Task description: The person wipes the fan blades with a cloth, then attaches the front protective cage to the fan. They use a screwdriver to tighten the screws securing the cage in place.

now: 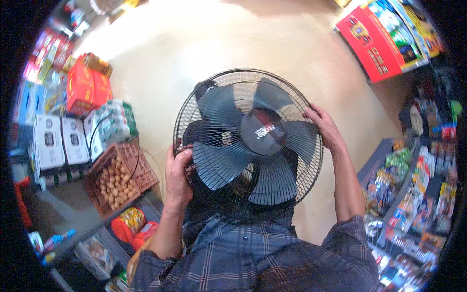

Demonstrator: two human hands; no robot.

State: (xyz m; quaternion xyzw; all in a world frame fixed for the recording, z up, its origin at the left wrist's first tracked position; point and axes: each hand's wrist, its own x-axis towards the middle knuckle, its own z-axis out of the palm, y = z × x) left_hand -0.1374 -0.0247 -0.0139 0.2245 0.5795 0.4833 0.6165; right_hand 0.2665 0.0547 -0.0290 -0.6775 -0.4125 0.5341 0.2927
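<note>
In front of my body is a round black fan (265,131) with a wire cage and dark blue-grey blades, its hub facing up toward me. My left hand (178,170) grips the cage rim at its lower left, the thumb lying over the wires. On the opposite side, my right hand (325,126) holds the rim at the upper right, its fingers partly hidden behind the edge. Through the wires, dark parts show behind the cage; I cannot make out whether they belong to the fan.
At left, a brown crate (144,168) of eggs stands by white boxes (49,141), wrapped bottles (116,119) and red boxes (87,87). Shelves (377,163) of packaged goods line the right. A red display box (369,44) stands far right. Pale floor (160,53) lies beyond the fan.
</note>
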